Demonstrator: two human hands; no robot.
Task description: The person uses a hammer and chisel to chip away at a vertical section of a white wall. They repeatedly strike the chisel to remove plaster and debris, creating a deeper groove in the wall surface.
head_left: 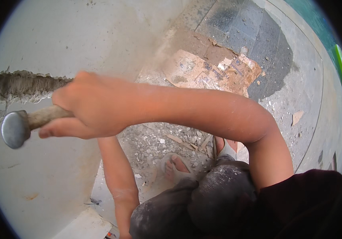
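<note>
My right hand (93, 105) is closed round the wooden handle of a hammer (16, 129). Its round metal head points left, in front of a pale wall. Just beyond the fist, a rough, broken groove (23, 85) runs across the wall. My right forearm (187, 105) stretches across the middle of the view. Below it, my left forearm (119, 175) rises toward the wall. My left hand is hidden behind the right hand and wrist, so its fingers and anything in them do not show.
Broken rubble (151, 145) and thin strips lie on the floor around my sandalled feet (177, 165). A torn, flattened piece of cardboard (214, 73) lies beyond, beside dark grey tiles (272, 51). A white panel (85, 227) stands at the lower left. Something bright green (341, 63) shows at the right.
</note>
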